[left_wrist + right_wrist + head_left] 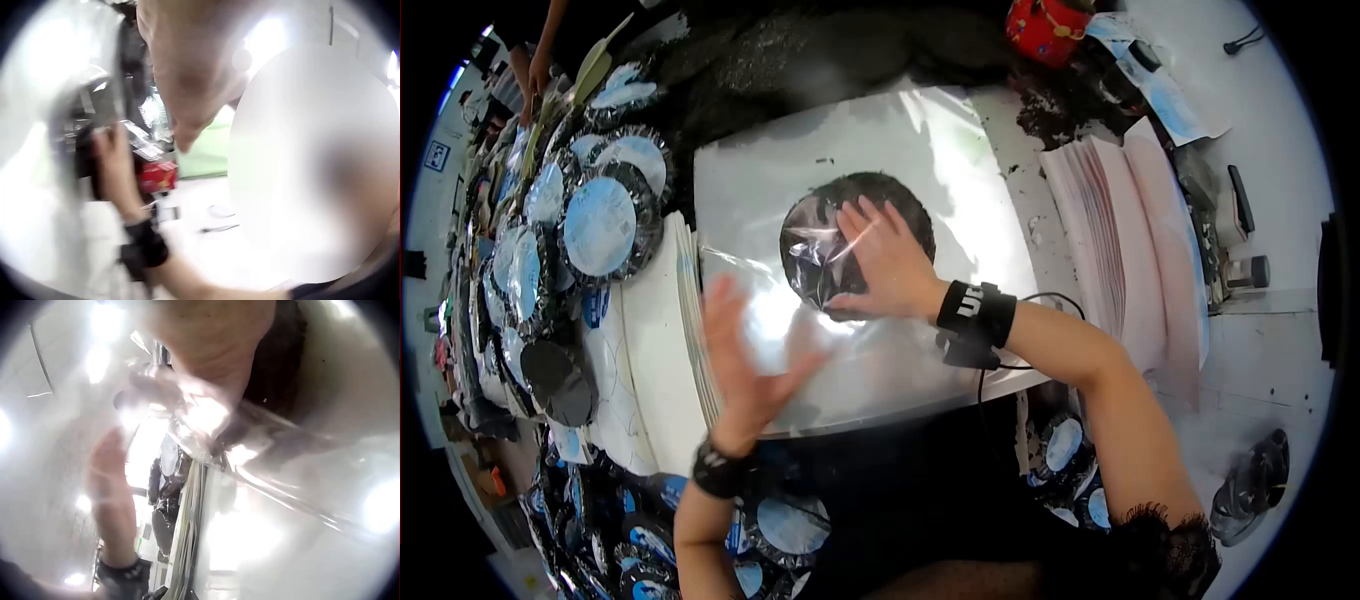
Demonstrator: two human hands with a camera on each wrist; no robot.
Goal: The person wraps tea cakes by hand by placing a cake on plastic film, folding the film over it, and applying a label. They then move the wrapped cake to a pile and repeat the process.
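Note:
A round, dark, flat cake (805, 245) lies on a shiny pale work surface (750, 190) in the head view. Glossy clear plastic film (815, 225) covers its left part; the right wrist view also shows the film (281, 481), stretched out in folds below the hand. My right hand (890, 260) rests on top of the cake with its fingers spread. To the left of the cake, my left hand (750, 360) is blurred, raised with fingers extended and thumb apart, holding nothing visible. Both wrists wear black straps.
Many round film-wrapped cakes with blue-and-white labels (600, 228) are piled at the left, more below. Thick paper stacks stand left (662, 340) and right (1100, 220) of the surface. Dark loose material (750, 60) lies behind, near a red container (1048, 30). A cable (1055, 297) trails from the right wrist.

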